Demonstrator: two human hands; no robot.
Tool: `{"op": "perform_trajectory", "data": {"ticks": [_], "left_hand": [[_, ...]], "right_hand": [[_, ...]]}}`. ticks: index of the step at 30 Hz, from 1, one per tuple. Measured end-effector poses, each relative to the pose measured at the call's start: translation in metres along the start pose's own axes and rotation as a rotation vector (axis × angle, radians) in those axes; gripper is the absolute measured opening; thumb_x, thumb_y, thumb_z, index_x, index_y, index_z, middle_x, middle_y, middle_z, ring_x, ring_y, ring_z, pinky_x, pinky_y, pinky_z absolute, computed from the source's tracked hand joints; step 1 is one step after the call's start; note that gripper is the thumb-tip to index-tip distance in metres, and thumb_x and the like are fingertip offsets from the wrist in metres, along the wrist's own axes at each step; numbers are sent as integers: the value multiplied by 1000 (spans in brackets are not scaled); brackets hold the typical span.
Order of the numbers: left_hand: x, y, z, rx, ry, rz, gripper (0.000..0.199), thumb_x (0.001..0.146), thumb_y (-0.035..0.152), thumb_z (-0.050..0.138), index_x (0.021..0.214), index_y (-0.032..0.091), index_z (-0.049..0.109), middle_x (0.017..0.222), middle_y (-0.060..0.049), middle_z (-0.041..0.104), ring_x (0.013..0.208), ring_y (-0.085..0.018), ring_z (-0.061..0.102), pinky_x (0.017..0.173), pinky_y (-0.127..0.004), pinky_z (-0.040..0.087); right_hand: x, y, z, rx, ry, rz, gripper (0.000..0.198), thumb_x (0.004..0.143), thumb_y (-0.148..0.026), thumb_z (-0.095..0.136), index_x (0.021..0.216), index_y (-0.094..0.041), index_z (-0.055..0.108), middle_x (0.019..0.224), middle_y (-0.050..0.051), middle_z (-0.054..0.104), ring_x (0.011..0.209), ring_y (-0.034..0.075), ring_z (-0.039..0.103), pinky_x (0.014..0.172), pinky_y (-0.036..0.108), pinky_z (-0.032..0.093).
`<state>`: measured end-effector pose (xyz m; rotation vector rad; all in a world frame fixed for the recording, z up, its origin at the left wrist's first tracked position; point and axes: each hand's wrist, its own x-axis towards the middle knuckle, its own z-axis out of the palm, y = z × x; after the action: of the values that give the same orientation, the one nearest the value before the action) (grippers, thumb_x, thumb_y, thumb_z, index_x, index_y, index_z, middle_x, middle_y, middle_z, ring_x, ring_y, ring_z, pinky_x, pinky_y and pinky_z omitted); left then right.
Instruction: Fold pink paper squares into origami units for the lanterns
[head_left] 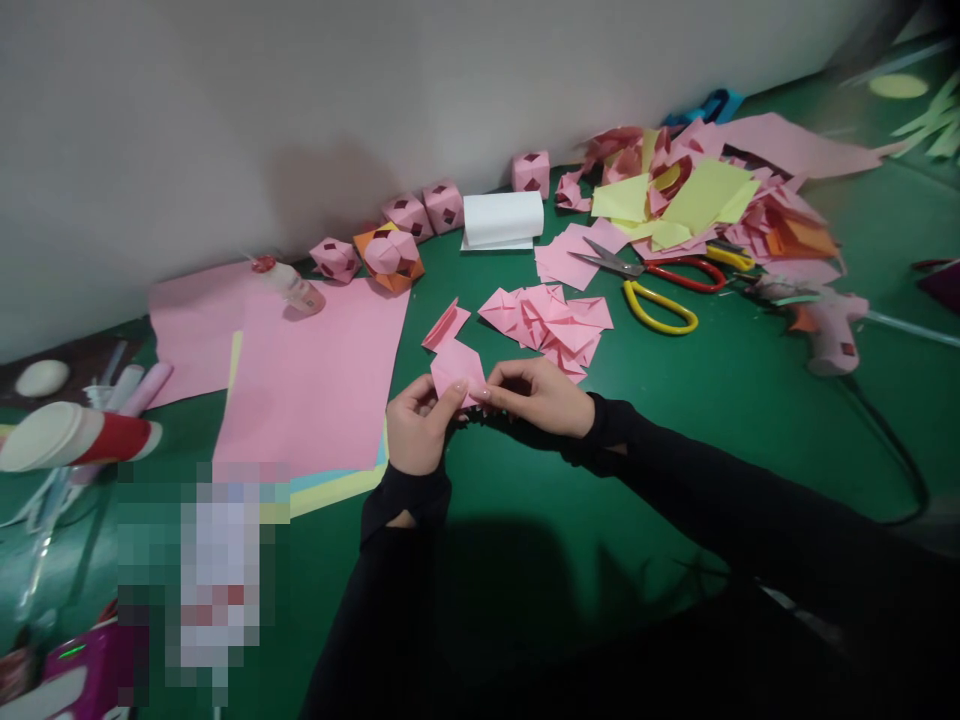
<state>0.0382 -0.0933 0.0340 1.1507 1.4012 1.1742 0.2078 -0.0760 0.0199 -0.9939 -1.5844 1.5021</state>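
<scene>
Between my hands is a piece of folded pink paper (457, 368), its upper part showing above my fingers. My left hand (418, 425) pinches its lower left side, thumb on top. At the lower right edge, the thumb and fingertips of my right hand (544, 395) close on the same piece. Just beyond it lies another folded pink paper strip (447, 325). A pile of folded pink paper units (551, 320) rests behind my right hand.
Pink paper sheets (315, 370) lie at left near a tipped-looking small bottle (289, 288) and a paper cup (120, 438). Folded pink cubes (444, 207) line the wall. Scissors (660, 275), paper scraps (705, 195) and a corded glue gun (825, 320) are at right.
</scene>
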Motion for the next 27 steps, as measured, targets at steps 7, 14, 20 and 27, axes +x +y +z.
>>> {"op": "perform_trajectory", "data": {"ticks": [7,14,20,27], "left_hand": [[-4,3,4,-31,31,-1,25,69,37,77,76,13,72,60,1,65,50,-10,55,50,-22,47],[1,-1,0,-50,53,-23,26,67,37,78,71,13,68,58,1,64,47,-8,54,49,-21,45],[2,-4,-1,-60,40,-13,26,68,37,78,71,13,68,58,1,63,48,-9,54,50,-21,46],[1,-2,-2,-29,-45,33,24,71,37,76,70,14,66,57,2,61,50,-9,52,50,-20,43]], "right_hand": [[-1,1,1,-23,9,-24,36,83,-48,67,71,-15,61,64,0,63,55,10,54,54,22,42],[-2,-1,0,-36,-23,-23,31,82,-44,68,75,-15,60,67,1,62,58,10,53,54,22,41],[-1,-2,-1,-5,-46,-17,27,81,-38,69,73,-14,61,68,1,63,58,10,53,55,22,41],[-3,-5,2,-219,-102,-50,25,84,-37,66,76,-14,69,67,1,67,56,8,52,55,21,38]]}}
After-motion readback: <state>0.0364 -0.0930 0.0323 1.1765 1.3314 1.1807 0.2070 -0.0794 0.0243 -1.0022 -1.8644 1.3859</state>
